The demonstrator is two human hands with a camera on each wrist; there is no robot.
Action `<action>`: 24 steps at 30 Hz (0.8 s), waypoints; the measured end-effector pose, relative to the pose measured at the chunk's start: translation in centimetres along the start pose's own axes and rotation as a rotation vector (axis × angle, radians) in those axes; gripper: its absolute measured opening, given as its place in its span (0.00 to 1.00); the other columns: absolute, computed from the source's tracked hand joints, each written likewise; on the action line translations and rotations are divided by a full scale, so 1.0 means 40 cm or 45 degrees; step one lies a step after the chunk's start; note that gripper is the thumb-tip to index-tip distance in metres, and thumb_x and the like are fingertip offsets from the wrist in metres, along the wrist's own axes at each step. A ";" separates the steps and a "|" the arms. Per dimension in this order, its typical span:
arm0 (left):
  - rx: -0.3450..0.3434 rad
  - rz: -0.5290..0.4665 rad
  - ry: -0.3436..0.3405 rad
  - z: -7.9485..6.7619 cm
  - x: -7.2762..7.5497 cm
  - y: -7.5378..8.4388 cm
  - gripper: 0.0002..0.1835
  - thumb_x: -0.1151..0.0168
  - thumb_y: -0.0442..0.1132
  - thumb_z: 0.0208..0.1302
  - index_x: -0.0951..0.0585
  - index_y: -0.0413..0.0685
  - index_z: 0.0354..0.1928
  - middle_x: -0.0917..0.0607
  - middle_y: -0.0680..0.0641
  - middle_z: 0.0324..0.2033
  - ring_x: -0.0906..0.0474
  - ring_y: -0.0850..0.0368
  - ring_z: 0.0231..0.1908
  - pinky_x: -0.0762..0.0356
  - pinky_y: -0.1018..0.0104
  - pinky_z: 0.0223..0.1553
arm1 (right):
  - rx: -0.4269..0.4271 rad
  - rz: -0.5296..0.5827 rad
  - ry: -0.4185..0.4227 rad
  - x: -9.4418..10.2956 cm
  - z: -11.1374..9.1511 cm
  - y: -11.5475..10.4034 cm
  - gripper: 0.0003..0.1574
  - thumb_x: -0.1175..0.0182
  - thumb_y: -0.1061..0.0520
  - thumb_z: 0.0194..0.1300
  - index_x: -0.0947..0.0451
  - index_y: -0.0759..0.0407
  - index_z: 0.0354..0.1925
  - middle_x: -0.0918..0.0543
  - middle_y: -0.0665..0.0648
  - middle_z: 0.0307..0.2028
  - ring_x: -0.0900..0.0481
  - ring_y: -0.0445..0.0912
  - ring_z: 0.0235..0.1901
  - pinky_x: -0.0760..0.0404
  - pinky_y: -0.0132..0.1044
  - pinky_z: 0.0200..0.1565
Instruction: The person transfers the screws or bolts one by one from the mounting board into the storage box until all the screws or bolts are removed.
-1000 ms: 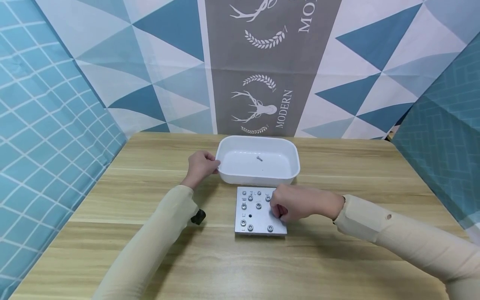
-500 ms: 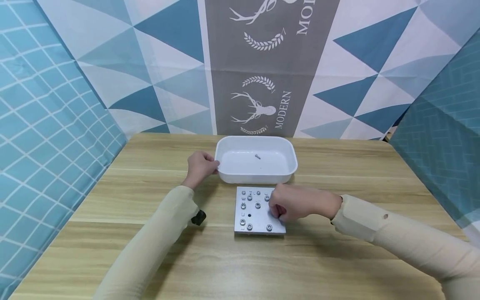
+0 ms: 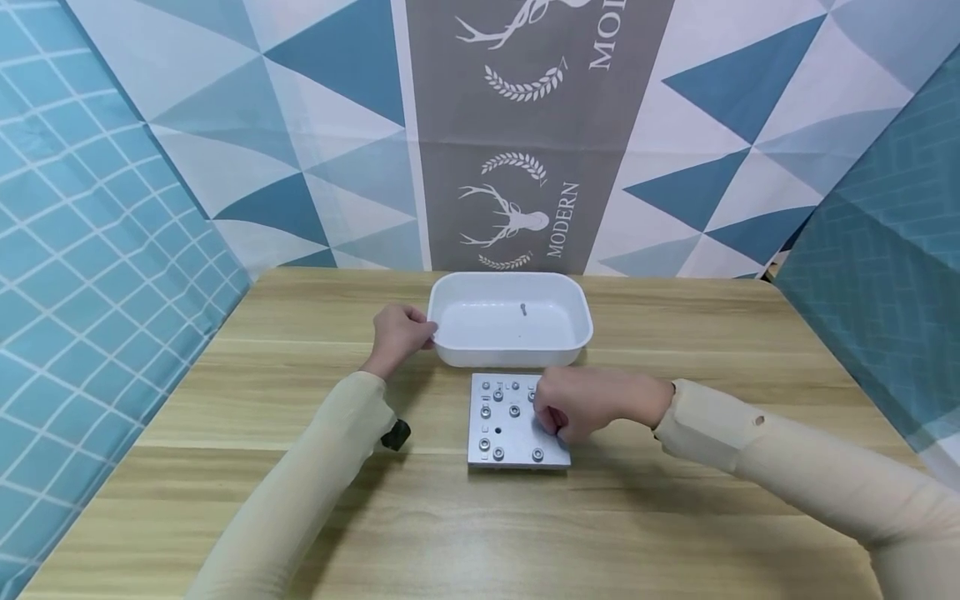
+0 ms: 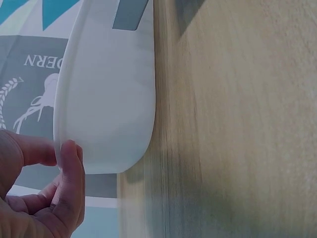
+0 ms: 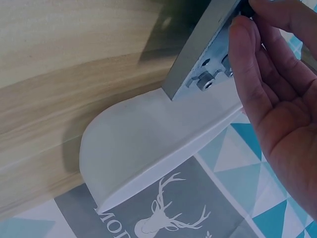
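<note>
My left hand (image 3: 400, 337) pinches the left rim of a white tray (image 3: 506, 357) between thumb and fingers, as the left wrist view also shows. Inside the tray lies one small screw (image 3: 523, 309). A square metal plate (image 3: 517, 457) lies in front of the tray, with several socket-head screws standing in it and an open hole (image 3: 498, 431) near its middle. Over the plate's right side, my right hand (image 3: 592, 404) has thumb and fingertips together. In the right wrist view they pinch a small dark screw head (image 5: 246, 9) at the plate; its shank is hidden.
The wooden table (image 3: 337, 517) runs back to a patterned wall cloth (image 3: 337, 150). Blue tiled cloth (image 3: 112, 217) hangs at the left. A black piece (image 3: 396, 435) sits at the left sleeve's cuff.
The loose screw in the tray has turned and rolled slightly back and right. Both hands keep their places, the right fingers still at the plate. The head view has shifted slightly.
</note>
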State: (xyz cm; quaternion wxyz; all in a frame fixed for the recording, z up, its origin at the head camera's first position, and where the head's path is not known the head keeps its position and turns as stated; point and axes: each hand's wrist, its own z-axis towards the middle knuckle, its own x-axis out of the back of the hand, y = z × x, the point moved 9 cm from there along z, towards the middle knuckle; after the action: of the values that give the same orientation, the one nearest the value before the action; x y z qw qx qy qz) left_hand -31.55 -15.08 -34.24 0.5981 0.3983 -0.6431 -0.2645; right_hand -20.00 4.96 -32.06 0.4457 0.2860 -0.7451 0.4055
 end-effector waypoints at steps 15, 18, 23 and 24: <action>-0.008 -0.015 -0.003 0.003 0.002 0.003 0.07 0.41 0.34 0.60 0.19 0.35 0.35 0.16 0.41 0.31 0.16 0.59 0.25 0.13 0.65 0.37 | -0.001 -0.023 -0.007 0.008 0.005 0.004 0.12 0.37 0.70 0.46 0.21 0.53 0.17 0.26 0.43 0.15 0.35 0.31 0.15 0.35 0.21 0.18; 0.002 -0.022 -0.008 0.003 0.000 0.003 0.07 0.40 0.34 0.61 0.19 0.35 0.35 0.17 0.41 0.32 0.16 0.59 0.25 0.13 0.61 0.41 | 0.000 -0.023 -0.009 0.008 0.005 0.003 0.12 0.37 0.70 0.46 0.21 0.53 0.17 0.26 0.43 0.16 0.35 0.31 0.16 0.35 0.21 0.18; 0.011 -0.026 -0.015 0.002 -0.003 0.003 0.08 0.41 0.34 0.62 0.20 0.34 0.37 0.17 0.40 0.33 0.16 0.60 0.25 0.14 0.57 0.45 | 0.006 -0.022 -0.010 0.008 0.004 0.003 0.12 0.37 0.70 0.46 0.21 0.53 0.18 0.26 0.43 0.16 0.35 0.31 0.16 0.35 0.21 0.18; 0.014 -0.026 -0.016 0.002 -0.003 0.003 0.08 0.41 0.34 0.62 0.20 0.35 0.37 0.17 0.40 0.33 0.16 0.60 0.26 0.14 0.56 0.45 | 0.015 -0.023 -0.005 0.009 0.003 0.003 0.12 0.37 0.70 0.45 0.21 0.53 0.18 0.26 0.43 0.16 0.35 0.31 0.16 0.35 0.21 0.18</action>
State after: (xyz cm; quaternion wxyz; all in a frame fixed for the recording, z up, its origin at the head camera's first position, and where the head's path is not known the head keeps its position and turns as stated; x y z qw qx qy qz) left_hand -31.65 -14.94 -34.24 0.5893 0.4064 -0.6442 -0.2694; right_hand -20.31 4.89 -31.84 0.4462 0.2961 -0.7409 0.4054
